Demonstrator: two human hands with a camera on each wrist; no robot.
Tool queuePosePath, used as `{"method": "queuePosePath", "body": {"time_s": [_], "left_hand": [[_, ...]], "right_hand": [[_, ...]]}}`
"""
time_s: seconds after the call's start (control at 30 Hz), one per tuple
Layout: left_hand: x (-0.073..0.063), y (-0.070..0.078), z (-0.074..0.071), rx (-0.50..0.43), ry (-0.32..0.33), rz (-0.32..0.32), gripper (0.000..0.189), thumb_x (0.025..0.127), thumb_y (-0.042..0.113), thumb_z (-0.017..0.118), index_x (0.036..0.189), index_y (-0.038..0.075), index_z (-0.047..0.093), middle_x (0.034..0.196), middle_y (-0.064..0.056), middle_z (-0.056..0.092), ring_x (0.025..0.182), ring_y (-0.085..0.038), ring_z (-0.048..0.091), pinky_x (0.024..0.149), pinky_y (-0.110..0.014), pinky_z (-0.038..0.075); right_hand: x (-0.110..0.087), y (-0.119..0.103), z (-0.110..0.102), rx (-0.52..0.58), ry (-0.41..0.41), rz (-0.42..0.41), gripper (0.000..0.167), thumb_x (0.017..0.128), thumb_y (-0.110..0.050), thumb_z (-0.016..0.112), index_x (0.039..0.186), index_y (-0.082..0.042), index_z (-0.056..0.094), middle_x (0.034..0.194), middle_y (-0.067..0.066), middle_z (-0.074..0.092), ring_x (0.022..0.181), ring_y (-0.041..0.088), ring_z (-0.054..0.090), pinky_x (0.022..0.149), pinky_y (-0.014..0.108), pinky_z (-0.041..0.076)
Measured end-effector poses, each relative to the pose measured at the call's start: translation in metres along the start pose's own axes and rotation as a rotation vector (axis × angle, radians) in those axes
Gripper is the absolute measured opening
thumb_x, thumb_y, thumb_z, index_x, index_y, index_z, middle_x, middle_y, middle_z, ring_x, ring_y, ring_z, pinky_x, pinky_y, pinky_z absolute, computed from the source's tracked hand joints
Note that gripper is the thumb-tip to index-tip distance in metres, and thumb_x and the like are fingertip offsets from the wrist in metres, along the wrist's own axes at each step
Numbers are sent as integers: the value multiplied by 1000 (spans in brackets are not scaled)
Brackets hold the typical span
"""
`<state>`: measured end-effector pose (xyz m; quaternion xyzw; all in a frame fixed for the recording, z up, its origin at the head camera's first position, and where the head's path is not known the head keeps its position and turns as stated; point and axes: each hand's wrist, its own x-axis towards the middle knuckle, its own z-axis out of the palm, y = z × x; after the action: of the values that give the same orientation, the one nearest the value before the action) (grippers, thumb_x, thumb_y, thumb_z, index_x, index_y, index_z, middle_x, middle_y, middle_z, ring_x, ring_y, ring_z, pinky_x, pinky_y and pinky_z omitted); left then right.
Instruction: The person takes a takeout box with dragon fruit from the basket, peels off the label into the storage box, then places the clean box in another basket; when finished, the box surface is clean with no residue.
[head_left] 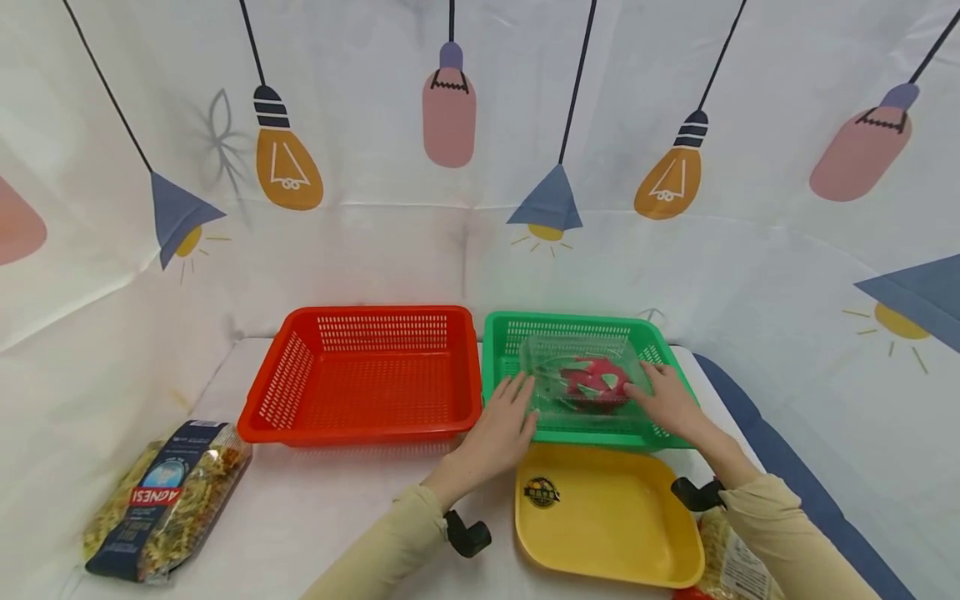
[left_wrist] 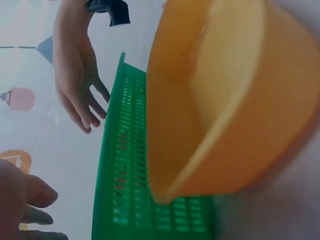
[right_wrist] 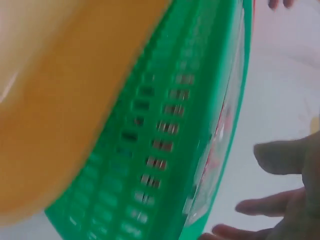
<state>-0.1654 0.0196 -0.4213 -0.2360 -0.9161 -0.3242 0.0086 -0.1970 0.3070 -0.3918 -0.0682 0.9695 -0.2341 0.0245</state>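
A clear plastic box sits in the green basket. A bright pink-red thing with pale patches shows through its clear plastic. My left hand is at the basket's near left corner, fingers extended and apart from the box in the left wrist view. At the right side, my right hand hovers by the box with its fingers spread. The right wrist view shows the right hand's fingers beside the basket wall, with nothing between them.
A red basket stands to the left. In front of the green basket lies a yellow tray. A pasta bag rests at far left, and another bag lies partly under the right forearm. A printed curtain hangs behind.
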Motion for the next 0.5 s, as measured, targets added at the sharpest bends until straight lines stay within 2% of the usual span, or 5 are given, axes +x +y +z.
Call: {"method": "queuePosePath", "body": {"time_s": [0.13, 0.3, 0.5], "left_hand": [[-18, -13, -10, 5, 77, 43, 50, 105, 18, 46, 153, 4, 37, 161, -15, 31, 150, -36, 24, 118, -49, 28], [-45, -32, -22, 24, 129, 49, 51, 105, 25, 50, 152, 6, 41, 160, -11, 34, 150, -34, 26, 117, -49, 30], [-75, -57, -41, 72, 189, 50, 53, 101, 24, 59, 149, 5, 46, 157, -13, 39, 148, -35, 31, 114, -51, 33]], "right_hand": [[-10, -14, 7, 33, 73, -79, 59, 106, -18, 49, 147, 18, 27, 148, 44, 20, 133, 61, 30, 105, 70, 31], [-19, -26, 15, 41, 143, -141, 53, 106, -18, 48, 147, 13, 32, 154, 39, 16, 139, 59, 23, 108, 71, 26], [-31, -36, 28, 9, 194, -223, 54, 106, -22, 50, 148, 10, 35, 156, 36, 19, 140, 57, 23, 109, 72, 22]]}}
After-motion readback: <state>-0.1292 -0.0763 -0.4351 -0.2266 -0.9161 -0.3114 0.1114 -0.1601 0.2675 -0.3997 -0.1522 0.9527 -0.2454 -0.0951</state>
